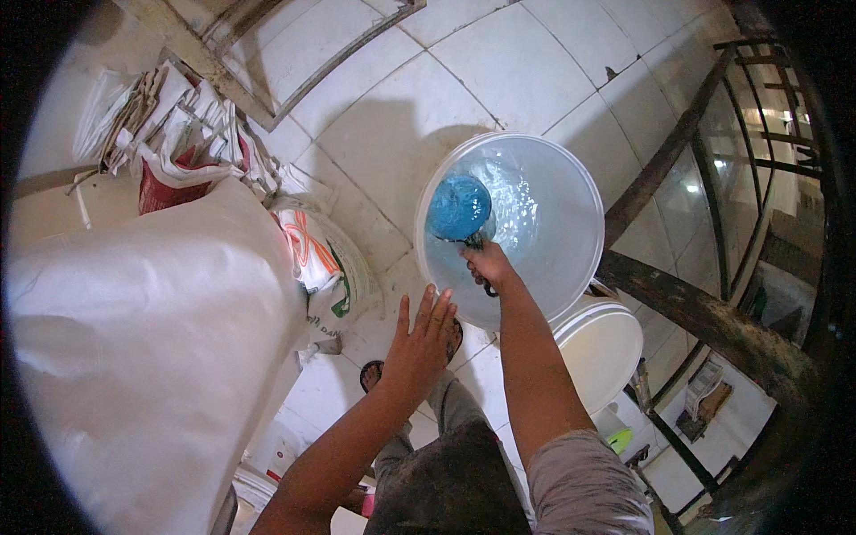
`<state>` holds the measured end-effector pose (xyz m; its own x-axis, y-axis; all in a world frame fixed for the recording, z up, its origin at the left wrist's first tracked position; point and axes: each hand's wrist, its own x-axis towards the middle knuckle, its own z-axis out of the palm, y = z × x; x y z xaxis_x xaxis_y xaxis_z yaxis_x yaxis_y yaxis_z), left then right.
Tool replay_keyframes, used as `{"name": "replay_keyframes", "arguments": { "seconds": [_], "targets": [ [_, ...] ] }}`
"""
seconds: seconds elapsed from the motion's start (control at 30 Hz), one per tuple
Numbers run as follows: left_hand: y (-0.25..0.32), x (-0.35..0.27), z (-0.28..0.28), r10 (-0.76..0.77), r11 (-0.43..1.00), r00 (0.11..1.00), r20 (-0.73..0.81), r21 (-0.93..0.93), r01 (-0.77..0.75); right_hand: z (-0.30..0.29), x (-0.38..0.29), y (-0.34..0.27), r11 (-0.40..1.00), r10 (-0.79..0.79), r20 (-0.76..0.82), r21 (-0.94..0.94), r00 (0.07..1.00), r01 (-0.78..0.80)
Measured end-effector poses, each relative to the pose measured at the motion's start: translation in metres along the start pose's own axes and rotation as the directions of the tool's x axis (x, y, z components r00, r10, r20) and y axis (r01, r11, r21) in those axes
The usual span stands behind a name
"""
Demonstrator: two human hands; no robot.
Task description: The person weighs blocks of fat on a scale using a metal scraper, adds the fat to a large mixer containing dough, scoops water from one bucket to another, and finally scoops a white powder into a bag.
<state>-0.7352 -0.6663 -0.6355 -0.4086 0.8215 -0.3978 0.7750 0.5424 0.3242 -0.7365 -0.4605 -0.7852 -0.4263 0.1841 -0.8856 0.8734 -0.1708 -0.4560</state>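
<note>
Before me on the floor stands a large translucent white plastic tub [568, 221] with water [511, 200] in its bottom. My right hand [491, 262] reaches inside and grips the dark handle of a dipper with a blue bowl [459, 206]. The bowl looks full of water; whether it touches the water below, I cannot tell. My left hand [428, 331] holds nothing, fingers spread, close to the tub's near left rim. Whether its fingertips touch the rim is unclear.
A white-covered surface [154, 321] fills the left side, with a printed sack [328, 267] beside it and folded sacks [194, 127] behind. At right are a second white tub [602, 354] and a dark wooden frame [695, 314]. White tiles [508, 67] cover the floor.
</note>
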Motion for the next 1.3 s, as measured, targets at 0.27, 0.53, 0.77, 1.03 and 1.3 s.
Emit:
{"name": "replay_keyframes", "arguments": {
  "seconds": [0.27,0.53,0.77,1.03,1.3],
  "targets": [
    [0.006,0.001,0.007,-0.022,0.993,0.999,-0.043,0.113,0.026,-0.024,-0.08,-0.008,0.985,-0.086,0.059,0.155,0.995,0.076],
    [0.007,0.001,0.008,-0.004,0.999,0.998,-0.069,0.05,0.007,-0.022,-0.167,-0.033,0.965,-0.129,0.011,0.231,0.992,0.123],
    [0.001,0.002,0.014,0.034,0.972,0.999,-0.03,0.232,-0.026,-0.023,-0.203,-0.012,0.838,-0.24,-0.033,0.497,0.97,0.224],
    [0.004,0.003,-0.004,-0.009,0.983,0.993,0.121,0.182,-0.013,-0.008,-0.296,0.007,0.563,-0.355,-0.193,0.736,0.915,0.375],
    [0.007,0.005,-0.01,0.007,0.972,0.986,0.168,0.231,-0.047,-0.038,-0.388,0.089,0.441,-0.193,-0.445,0.757,0.875,0.482]
  ]
}}
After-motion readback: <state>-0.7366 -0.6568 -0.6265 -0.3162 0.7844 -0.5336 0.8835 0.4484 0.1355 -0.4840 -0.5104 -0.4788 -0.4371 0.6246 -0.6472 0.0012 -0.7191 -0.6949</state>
